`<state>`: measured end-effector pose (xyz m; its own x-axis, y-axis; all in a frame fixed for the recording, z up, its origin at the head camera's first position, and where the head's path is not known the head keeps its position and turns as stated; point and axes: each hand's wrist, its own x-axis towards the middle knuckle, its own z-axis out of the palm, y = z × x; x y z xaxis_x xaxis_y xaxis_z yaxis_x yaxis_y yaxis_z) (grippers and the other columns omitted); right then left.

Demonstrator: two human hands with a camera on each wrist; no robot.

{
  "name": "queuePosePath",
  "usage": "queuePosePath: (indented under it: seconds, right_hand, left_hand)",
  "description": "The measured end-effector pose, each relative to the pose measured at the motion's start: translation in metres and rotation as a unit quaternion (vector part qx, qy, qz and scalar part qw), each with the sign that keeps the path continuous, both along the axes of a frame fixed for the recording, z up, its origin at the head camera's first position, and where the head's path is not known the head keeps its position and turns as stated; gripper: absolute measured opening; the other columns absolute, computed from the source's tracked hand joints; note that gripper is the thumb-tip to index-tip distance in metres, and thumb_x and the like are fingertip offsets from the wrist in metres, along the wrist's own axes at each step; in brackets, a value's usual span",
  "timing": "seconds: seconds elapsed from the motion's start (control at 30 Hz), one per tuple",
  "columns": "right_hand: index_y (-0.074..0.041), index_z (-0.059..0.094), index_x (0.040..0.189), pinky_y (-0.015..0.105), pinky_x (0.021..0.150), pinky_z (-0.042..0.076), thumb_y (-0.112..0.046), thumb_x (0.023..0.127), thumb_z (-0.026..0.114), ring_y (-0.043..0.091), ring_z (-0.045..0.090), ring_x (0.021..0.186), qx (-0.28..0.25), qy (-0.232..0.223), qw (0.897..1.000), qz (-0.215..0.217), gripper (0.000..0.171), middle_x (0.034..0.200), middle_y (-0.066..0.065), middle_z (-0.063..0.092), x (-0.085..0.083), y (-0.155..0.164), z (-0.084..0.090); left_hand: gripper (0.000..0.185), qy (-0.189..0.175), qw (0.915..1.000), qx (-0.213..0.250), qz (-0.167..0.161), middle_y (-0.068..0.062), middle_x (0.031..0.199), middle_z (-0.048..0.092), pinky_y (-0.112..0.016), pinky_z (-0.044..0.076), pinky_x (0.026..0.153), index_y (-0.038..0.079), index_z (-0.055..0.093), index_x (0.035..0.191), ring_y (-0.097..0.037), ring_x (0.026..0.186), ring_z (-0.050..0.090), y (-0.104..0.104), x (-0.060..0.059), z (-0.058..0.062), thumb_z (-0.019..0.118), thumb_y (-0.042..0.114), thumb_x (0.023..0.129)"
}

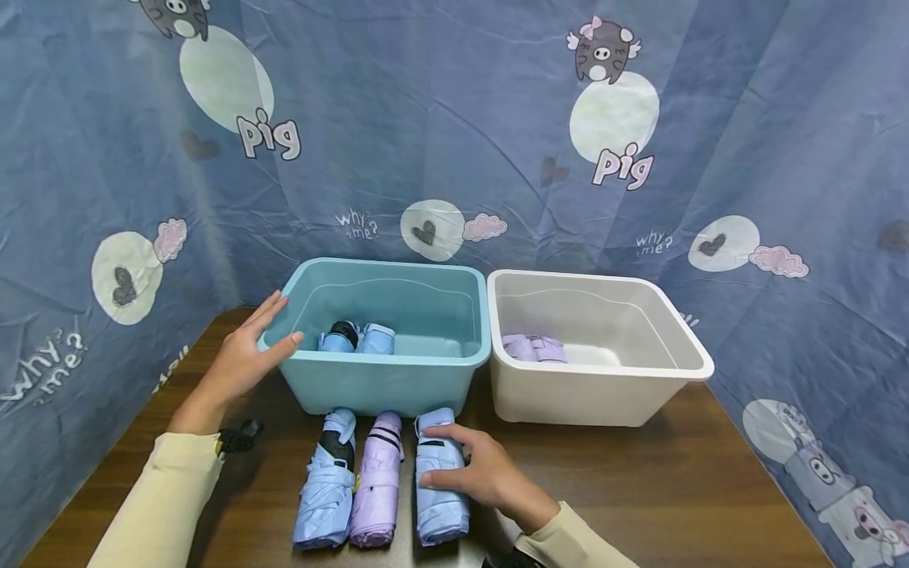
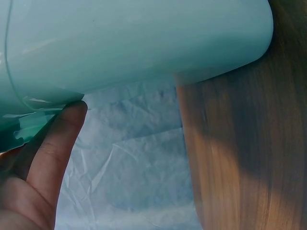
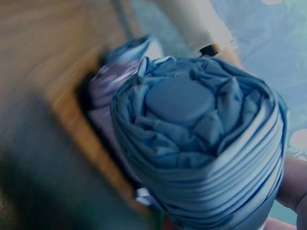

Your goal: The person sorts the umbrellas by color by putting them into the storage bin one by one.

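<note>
My right hand [image 1: 490, 469] grips a folded light-blue umbrella [image 1: 442, 505], thumb and fingers spread across its upper side. In the right wrist view the umbrella's round end [image 3: 180, 100] with its gathered cloth faces the camera, and fingertips [image 3: 292, 184] show at its side. To its left lie a folded purple umbrella [image 1: 376, 497] and another folded blue umbrella [image 1: 325, 497] with a black patch. My left hand [image 1: 245, 355] rests at the left front corner of a teal bin [image 1: 383, 386], fingers extended along its rim; one straight fingertip meets the rim in the left wrist view.
Inside the teal bin lie two blue umbrellas [image 1: 378, 339]. A white bin [image 1: 575, 394] stands right beside it, with purple umbrellas [image 1: 547, 349] inside. Both bins stand on a brown wooden table [image 1: 625, 481] before a blue printed cloth [image 1: 454, 118].
</note>
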<state>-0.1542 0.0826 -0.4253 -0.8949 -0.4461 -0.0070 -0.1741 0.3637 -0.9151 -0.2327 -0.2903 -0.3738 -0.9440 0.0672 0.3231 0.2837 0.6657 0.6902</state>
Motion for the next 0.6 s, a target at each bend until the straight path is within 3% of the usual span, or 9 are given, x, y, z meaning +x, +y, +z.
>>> queuePosePath:
  seconds: [0.23,0.43,0.6]
  right_hand:
    - [-0.021,0.062,0.130,0.037,0.068,0.054,-0.018,0.079,0.081,0.024,0.064,0.084,-0.071,-0.076,0.994,0.038,0.054,0.108,0.011,0.060,0.015,0.017,0.033]
    - [-0.024,0.061,0.130,0.038,0.072,0.056,-0.018,0.081,0.079,0.025,0.066,0.089,-0.089,-0.092,0.990,0.064,0.053,0.110,0.013,0.061,0.023,0.024,0.067]
    - [-0.028,0.059,0.132,0.039,0.073,0.056,-0.020,0.082,0.079,0.026,0.065,0.093,-0.074,-0.080,0.991,0.082,0.054,0.115,0.013,0.058,0.020,0.027,0.095]
  left_hand:
    - [0.075,0.003,1.0000,-0.001,-0.001,-0.002,0.161,0.013,-0.073,0.021,0.100,0.015,0.025,0.154,-0.045,0.142,0.017,0.001,0.001,-0.002,0.061,0.040,0.093]
    - [0.075,0.005,1.0000,0.000,0.000,-0.002,0.161,0.013,-0.073,0.020,0.101,0.014,0.025,0.154,-0.045,0.142,0.017,0.001,0.001,-0.002,0.061,0.040,0.093]
    - [0.075,0.005,1.0000,-0.007,0.002,-0.002,0.161,0.013,-0.074,0.021,0.100,0.015,0.025,0.154,-0.046,0.141,0.018,0.000,0.001,-0.002,0.060,0.041,0.093]
